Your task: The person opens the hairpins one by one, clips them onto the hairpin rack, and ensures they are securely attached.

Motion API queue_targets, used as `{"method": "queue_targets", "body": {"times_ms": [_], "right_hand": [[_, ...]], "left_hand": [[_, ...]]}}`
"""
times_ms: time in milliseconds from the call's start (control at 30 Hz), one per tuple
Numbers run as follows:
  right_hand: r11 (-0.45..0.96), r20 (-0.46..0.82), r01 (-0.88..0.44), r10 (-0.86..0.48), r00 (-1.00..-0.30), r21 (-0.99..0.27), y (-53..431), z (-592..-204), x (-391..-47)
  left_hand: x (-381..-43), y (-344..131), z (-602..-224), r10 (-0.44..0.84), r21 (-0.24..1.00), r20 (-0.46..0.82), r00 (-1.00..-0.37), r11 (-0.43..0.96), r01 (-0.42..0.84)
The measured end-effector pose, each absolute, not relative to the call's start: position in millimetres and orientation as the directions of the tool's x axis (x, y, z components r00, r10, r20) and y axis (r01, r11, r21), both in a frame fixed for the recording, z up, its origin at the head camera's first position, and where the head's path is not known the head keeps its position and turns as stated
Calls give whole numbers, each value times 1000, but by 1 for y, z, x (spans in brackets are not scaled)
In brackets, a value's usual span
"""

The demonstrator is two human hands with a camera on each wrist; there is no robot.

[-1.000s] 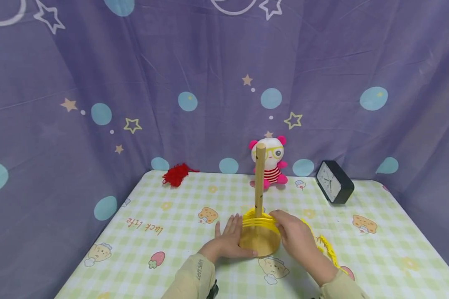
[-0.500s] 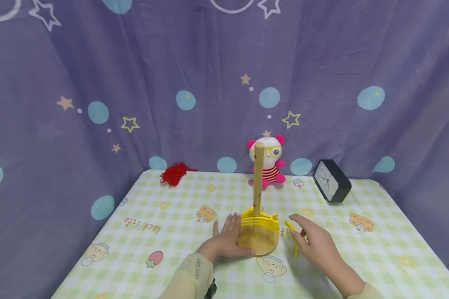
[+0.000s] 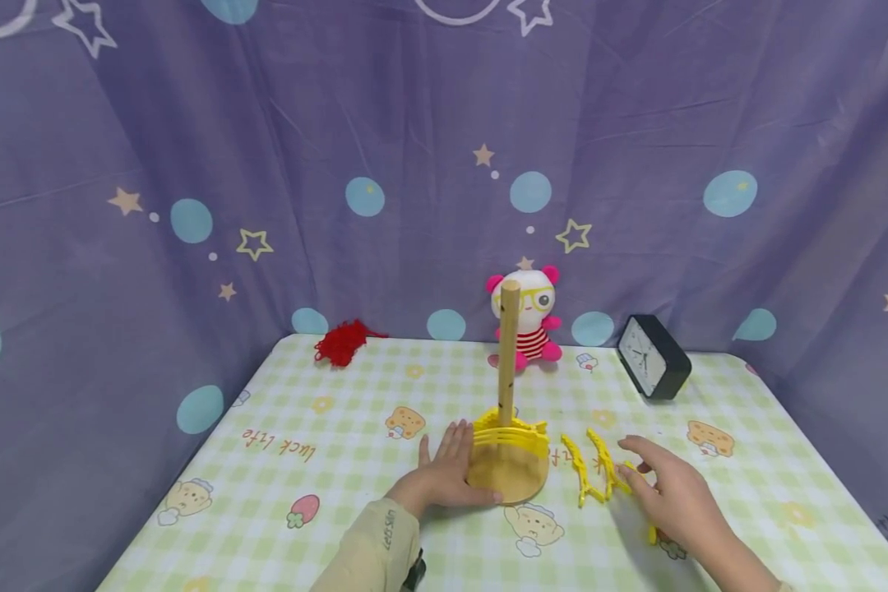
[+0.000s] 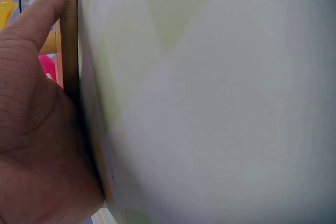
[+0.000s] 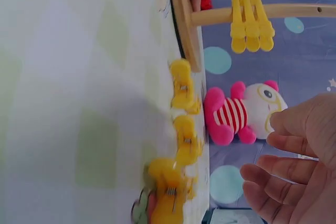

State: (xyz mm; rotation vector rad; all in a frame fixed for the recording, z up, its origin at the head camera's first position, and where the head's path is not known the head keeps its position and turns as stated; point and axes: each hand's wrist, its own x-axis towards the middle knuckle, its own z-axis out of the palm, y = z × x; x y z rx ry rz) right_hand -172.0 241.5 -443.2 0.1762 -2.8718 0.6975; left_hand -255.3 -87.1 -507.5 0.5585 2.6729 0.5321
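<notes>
A wooden stand has a round base (image 3: 509, 477) and an upright post (image 3: 509, 353). Several yellow plastic spring clips (image 5: 252, 35) sit stacked on the post, low down over the base. My left hand (image 3: 444, 477) lies against the base's left side, fingers straight, thumb along its front edge. To the right of the stand, two more yellow clips (image 3: 580, 469) lie side by side on the cloth. My right hand (image 3: 673, 493) hovers over a third clip (image 5: 168, 192), partly hidden by it in the head view. In the right wrist view its fingers are loosely bent around nothing.
A panda plush (image 3: 531, 329) sits behind the stand. Farther right stands a black clock (image 3: 659, 358), and a red yarn bundle (image 3: 343, 343) lies at the back left. Checked cloth (image 3: 355, 510) covers the table, with a purple curtain (image 3: 414, 99) behind.
My right hand has left the stacked clips on the stand and moved right over the loose ones, uncovering two of them. The left hand has stayed at the base.
</notes>
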Motion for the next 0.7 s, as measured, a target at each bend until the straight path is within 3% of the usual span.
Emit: {"method": "queue_targets", "body": {"times_ms": [700], "right_hand": [[914, -82, 6, -30, -996, -406, 277, -456, -164]], "left_hand": [[-246, -86, -487, 447, 429, -287, -847, 851, 303]]}}
